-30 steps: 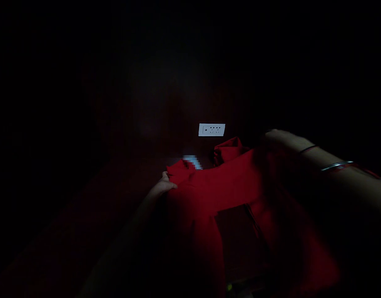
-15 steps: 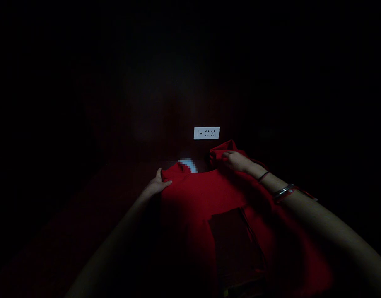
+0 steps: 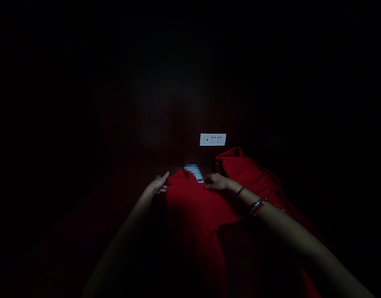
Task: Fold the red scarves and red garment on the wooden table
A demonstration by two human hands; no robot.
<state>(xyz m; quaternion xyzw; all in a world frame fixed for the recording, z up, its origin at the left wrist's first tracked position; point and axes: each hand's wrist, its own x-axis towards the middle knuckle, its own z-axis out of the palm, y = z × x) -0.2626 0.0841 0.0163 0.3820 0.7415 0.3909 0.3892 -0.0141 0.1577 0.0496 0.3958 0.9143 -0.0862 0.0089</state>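
A red cloth (image 3: 193, 207) is spread in front of me, its lower part lost in shadow. At its far left corner my left hand (image 3: 158, 184) rests against the edge, thumb and fingers apart. On the far edge, my right hand (image 3: 217, 181) has its fingers bent and pressed together on the cloth. Between the hands, a pale, partly pixelated flat item (image 3: 197, 174) shows beyond the cloth's far edge. Behind my right hand and wrist lies a folded, bunched red portion (image 3: 243, 165); whether it is one piece with the spread cloth I cannot tell.
A white wall socket plate (image 3: 213, 140) is set in the dark upright surface behind the cloth. A dark patch (image 3: 243, 248) lies below my right forearm. The surroundings are too dark to make out.
My right hand has moved left from the bunched portion to the far edge of the spread cloth. My left hand has shifted off the cloth's top face to its side edge.
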